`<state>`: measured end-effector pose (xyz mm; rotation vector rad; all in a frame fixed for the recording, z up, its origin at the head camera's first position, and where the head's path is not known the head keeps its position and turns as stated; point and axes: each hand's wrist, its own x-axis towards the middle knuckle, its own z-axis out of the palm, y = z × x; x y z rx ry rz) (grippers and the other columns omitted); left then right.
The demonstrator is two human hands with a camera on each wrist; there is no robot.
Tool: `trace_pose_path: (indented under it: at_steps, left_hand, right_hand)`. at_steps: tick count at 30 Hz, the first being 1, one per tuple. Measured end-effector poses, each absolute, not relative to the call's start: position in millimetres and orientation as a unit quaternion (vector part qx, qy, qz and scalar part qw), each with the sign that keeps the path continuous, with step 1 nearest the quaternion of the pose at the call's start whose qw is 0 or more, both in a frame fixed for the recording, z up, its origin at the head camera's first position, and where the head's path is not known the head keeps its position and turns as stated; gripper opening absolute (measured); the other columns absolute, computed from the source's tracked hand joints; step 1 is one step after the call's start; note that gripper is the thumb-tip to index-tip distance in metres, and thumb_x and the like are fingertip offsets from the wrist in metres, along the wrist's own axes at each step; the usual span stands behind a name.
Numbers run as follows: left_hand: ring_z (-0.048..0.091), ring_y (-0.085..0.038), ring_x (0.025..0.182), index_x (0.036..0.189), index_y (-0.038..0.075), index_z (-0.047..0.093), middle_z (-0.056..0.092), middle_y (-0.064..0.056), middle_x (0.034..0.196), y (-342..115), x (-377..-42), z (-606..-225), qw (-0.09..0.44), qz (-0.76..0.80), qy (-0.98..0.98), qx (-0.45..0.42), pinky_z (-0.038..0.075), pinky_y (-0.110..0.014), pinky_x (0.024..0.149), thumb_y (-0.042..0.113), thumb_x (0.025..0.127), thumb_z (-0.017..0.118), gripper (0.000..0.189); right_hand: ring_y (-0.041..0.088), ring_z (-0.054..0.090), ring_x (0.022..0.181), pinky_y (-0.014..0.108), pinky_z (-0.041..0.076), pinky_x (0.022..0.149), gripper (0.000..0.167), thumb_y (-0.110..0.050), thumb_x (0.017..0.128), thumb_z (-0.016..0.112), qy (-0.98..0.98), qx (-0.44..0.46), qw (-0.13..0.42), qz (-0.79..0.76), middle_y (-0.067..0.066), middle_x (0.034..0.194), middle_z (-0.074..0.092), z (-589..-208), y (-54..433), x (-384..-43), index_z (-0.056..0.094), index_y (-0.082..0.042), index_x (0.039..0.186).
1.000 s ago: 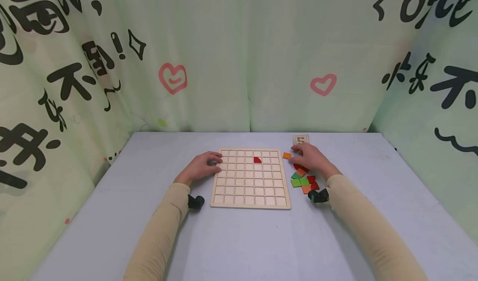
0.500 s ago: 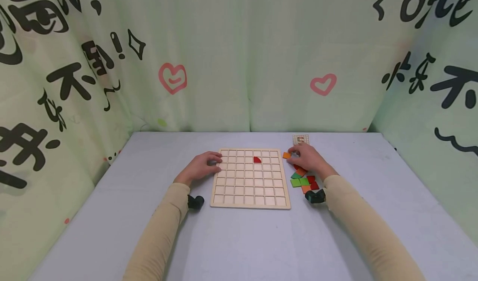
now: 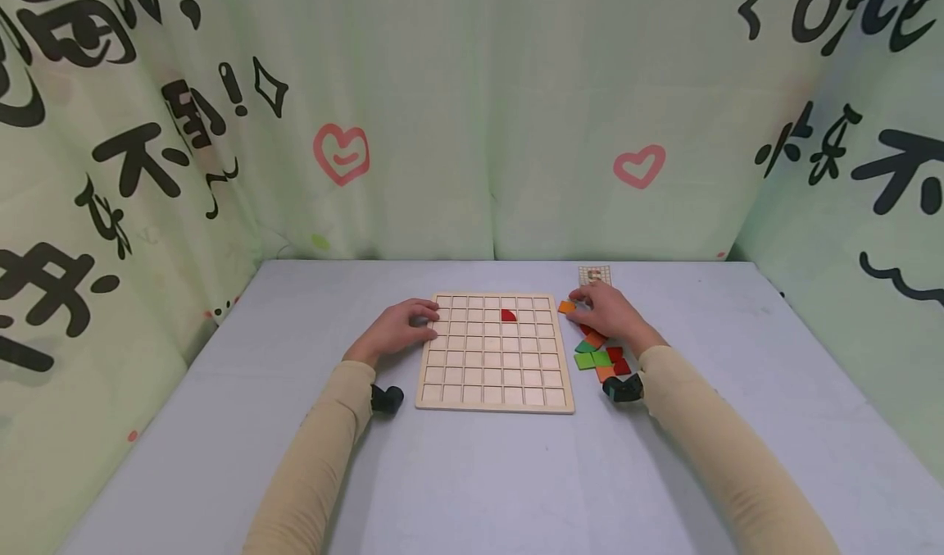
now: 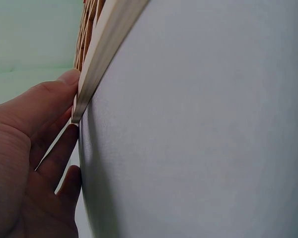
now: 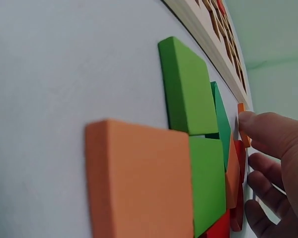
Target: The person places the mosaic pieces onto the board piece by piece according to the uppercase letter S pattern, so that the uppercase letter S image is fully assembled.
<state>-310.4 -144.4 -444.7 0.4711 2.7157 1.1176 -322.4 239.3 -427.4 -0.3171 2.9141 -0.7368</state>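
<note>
A wooden grid board (image 3: 480, 358) lies on the table, with one red quarter-circle tile (image 3: 508, 316) in a cell near its far side. My left hand (image 3: 398, 327) is at the board's left edge, its thumb and fingertips touching the rim with fingers relaxed. Beyond the board's far right corner, my right hand (image 3: 610, 312) pinches an orange square tile (image 3: 565, 307) between thumb and index finger. In the right wrist view the thumb (image 5: 253, 124) overlaps that orange tile (image 5: 244, 130). The other fingers hover over red tiles, partly hiding them.
Loose tiles lie right of the board, including light green squares (image 3: 592, 360), a dark green piece (image 3: 585, 347), orange squares (image 3: 605, 374) and red pieces (image 3: 622, 366). A small printed pattern card (image 3: 594, 275) sits behind the right hand. A printed curtain (image 3: 472, 112) surrounds the table.
My right hand has shifted slightly left, and its thumb and index finger have come together on the orange square tile. The left hand stays at the board's edge.
</note>
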Motion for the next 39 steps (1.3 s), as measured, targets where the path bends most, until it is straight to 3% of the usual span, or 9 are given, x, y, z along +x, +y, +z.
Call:
trace_pose_path:
  at_steps: [27,39]
  left_hand:
    - [0.040,-0.028,0.146,0.120,0.004,0.070,0.056,-0.005,0.146,-145.2,-310.2,-444.5,0.077,0.375,0.910,0.158,0.029,-0.044,0.123,0.017,0.090,0.073,0.032]
    - [0.040,-0.029,0.145,0.120,0.004,0.070,0.056,-0.006,0.145,-143.7,-309.6,-441.7,0.077,0.370,0.913,0.154,0.031,-0.045,0.123,0.017,0.091,0.073,0.032]
  right_hand:
    - [0.032,0.051,0.103,0.044,0.051,0.087,0.041,-0.023,0.096,0.065,0.967,-0.113,0.053,-0.222,0.022,0.119,0.058,-429.0,233.5,-327.3,0.064,0.004,0.127]
    - [0.033,0.056,0.110,0.050,0.050,0.104,0.041,-0.021,0.098,0.062,0.963,-0.092,0.043,-0.248,0.023,0.128,0.062,-424.0,225.6,-331.6,0.061,0.004,0.131]
